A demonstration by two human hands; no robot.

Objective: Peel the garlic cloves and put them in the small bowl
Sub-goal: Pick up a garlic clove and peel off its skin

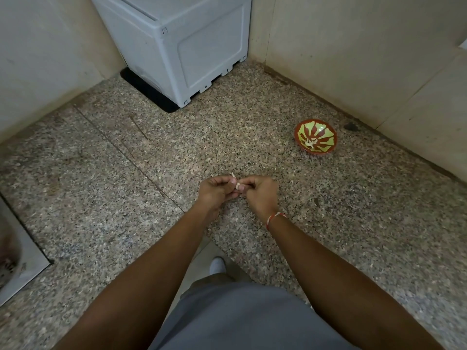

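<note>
Speckled granite counter (pixel 126 198) lies under my arms, with the small bowl (pixel 315 136) well off to the right of my hands, pale peeled bits inside. My left hand (pixel 216 190) and right hand (pixel 260 192) meet, both pinching one garlic clove (pixel 237 185) between fingertips

grey appliance (pixel 177 46), speckled stone counter (pixel 101 198), sink (pixel 15 269)

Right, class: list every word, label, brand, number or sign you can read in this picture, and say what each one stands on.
None can be read.
Grey appliance: plain panels, no lettering visible.
Small bowl: a red and green pattern only, no text.
Granite counter and walls: no writing or signs.
Hands and garlic clove: nothing printed.
</note>
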